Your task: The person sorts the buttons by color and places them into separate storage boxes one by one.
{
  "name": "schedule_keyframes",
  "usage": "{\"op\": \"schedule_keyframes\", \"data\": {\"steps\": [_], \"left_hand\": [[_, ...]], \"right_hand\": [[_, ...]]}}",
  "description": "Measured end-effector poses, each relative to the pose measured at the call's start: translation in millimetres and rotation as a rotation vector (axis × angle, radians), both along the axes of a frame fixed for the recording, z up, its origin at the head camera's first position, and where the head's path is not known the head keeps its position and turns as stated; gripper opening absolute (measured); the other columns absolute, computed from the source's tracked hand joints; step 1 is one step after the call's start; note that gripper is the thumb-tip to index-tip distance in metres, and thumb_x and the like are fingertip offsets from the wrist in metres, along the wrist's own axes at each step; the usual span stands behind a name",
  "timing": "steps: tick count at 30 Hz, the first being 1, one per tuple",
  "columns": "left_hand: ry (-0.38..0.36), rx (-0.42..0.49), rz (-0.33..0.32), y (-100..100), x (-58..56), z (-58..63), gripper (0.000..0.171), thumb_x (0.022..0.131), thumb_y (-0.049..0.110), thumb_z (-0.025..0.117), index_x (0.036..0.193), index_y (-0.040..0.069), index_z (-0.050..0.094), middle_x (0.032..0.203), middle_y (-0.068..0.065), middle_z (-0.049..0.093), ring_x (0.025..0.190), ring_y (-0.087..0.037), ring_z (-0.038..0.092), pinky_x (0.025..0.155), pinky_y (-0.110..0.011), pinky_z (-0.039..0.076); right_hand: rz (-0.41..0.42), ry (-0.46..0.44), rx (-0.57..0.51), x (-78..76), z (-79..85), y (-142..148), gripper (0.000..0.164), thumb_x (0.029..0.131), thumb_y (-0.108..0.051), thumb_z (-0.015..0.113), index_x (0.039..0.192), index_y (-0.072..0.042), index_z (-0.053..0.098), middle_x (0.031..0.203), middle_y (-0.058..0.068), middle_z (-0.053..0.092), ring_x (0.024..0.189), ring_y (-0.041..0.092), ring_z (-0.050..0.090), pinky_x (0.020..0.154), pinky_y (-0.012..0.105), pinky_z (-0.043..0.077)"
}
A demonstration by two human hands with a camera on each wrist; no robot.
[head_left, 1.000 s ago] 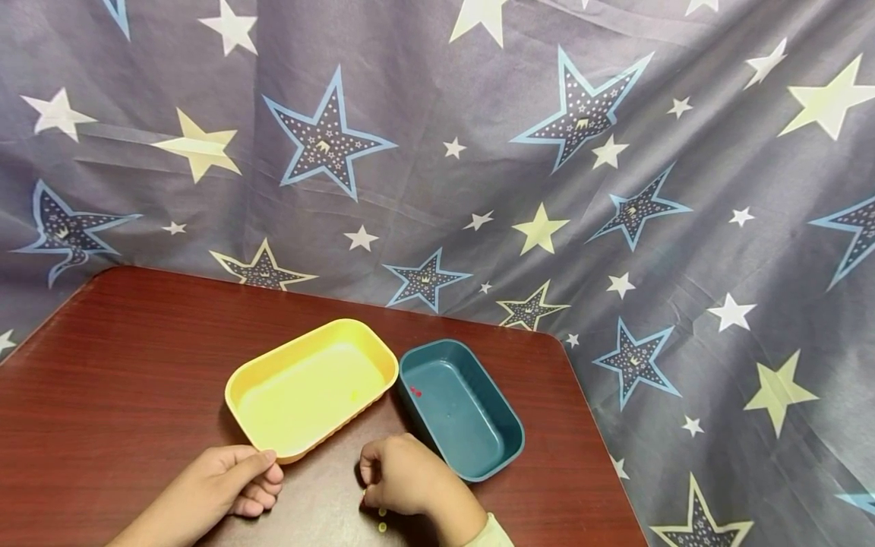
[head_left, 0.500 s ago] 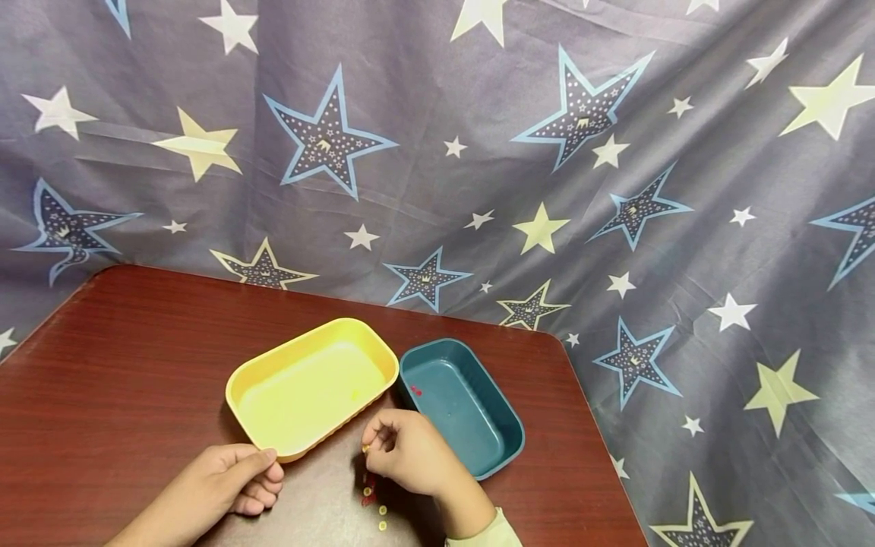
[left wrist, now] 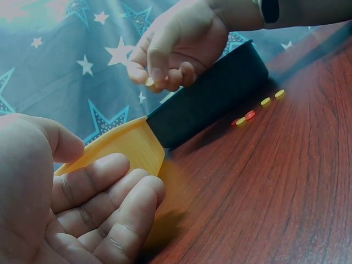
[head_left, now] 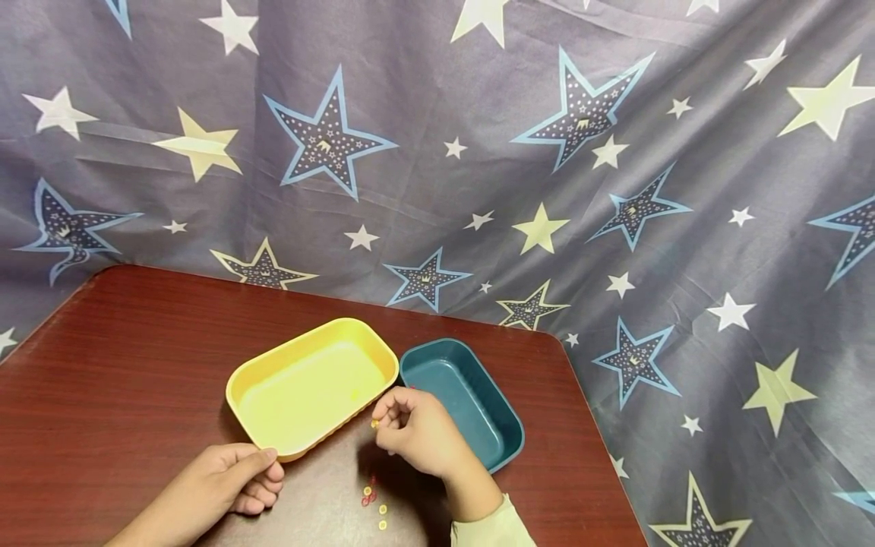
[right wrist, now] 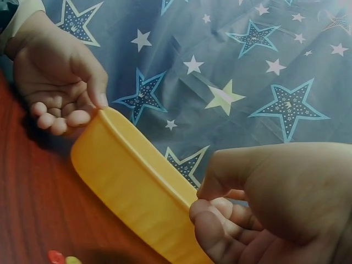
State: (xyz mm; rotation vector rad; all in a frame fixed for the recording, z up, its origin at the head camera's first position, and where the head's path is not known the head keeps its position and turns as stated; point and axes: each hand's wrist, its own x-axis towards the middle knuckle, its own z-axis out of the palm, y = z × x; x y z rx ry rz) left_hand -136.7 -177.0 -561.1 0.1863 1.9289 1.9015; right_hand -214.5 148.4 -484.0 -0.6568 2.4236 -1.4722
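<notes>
My left hand [head_left: 232, 480] grips the near corner of a yellow plastic tray [head_left: 250, 365], thumb over the rim and fingers beneath. Between thumb and fingertips, my right hand [head_left: 425, 437] pinches a small yellow button [left wrist: 149, 82]. That hand hovers just beyond the tray's near long side and overlaps the dark teal tray [head_left: 502, 403] in the head view. On the table below lie several small yellow buttons [head_left: 383, 510] and red buttons [left wrist: 251, 115]. One pale yellow spot [head_left: 355, 395] shows on the yellow tray's floor.
Both trays stand corner to corner on a reddish-brown wooden table [head_left: 137, 365]. A grey curtain [head_left: 437, 190] printed with stars hangs behind the table's far edge and along its right side. A bit of red [head_left: 413, 388] shows inside the teal tray beside the right hand.
My right hand has lifted a yellow button off the table and moved up and away toward the trays, uncovering the red and yellow buttons below. The left hand stays on the yellow tray's corner.
</notes>
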Motion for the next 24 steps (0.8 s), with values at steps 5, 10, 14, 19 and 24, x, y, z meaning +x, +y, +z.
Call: {"op": "schedule_keyframes", "data": {"steps": [5, 10, 14, 19, 24], "left_hand": [[0.001, 0.003, 0.003, 0, -0.1, -0.3, 0.047, 0.122, 0.030, 0.051, 0.114, -0.012, 0.072, 0.098, -0.009, 0.079, 0.086, -0.012, 0.078, 0.078, -0.031, 0.071], [0.003, 0.004, 0.002, 0, 0.0, -0.2, 0.047, 0.122, 0.029, 0.050, 0.114, -0.012, 0.072, 0.098, -0.008, 0.079, 0.086, -0.011, 0.078, 0.078, -0.031, 0.071], [0.002, 0.003, 0.002, 0, 0.3, 0.2, 0.047, 0.122, 0.029, 0.050, 0.114, -0.012, 0.072, 0.098, -0.009, 0.079, 0.085, -0.011, 0.078, 0.078, -0.031, 0.071], [-0.005, 0.006, 0.004, 0, 0.6, 0.8, 0.047, 0.122, 0.030, 0.051, 0.114, -0.011, 0.073, 0.097, -0.008, 0.079, 0.084, -0.011, 0.078, 0.078, -0.031, 0.071], [0.001, 0.011, 0.002, 1, 0.5, 1.0, 0.047, 0.122, 0.030, 0.051, 0.114, -0.012, 0.072, 0.097, -0.008, 0.079, 0.084, -0.011, 0.078, 0.078, -0.031, 0.071]], "right_hand": [[-0.016, 0.029, 0.019, -11.6, 12.2, -1, 0.014, 0.089, 0.001, 0.074, 0.097, -0.011, 0.075, 0.077, -0.002, 0.069, 0.058, 0.005, 0.061, 0.056, 0.019, 0.056], [-0.030, 0.005, 0.006, -26.7, 22.1, -4, 0.010, 0.091, 0.002, 0.075, 0.101, -0.003, 0.075, 0.079, 0.004, 0.069, 0.061, 0.010, 0.063, 0.060, 0.026, 0.062], [-0.030, -0.042, -0.031, -41.5, 26.4, -10, 0.014, 0.092, 0.003, 0.075, 0.106, 0.005, 0.074, 0.079, 0.005, 0.069, 0.064, 0.015, 0.066, 0.062, 0.027, 0.063], [-0.041, -0.085, -0.022, -56.6, 31.5, -18, 0.016, 0.094, 0.001, 0.075, 0.109, 0.005, 0.076, 0.079, 0.003, 0.069, 0.068, 0.020, 0.069, 0.062, 0.027, 0.064], [-0.043, -0.133, -0.007, -69.6, 32.2, -25, 0.018, 0.095, 0.000, 0.076, 0.111, 0.007, 0.077, 0.079, 0.003, 0.070, 0.069, 0.021, 0.070, 0.065, 0.030, 0.067]]}}
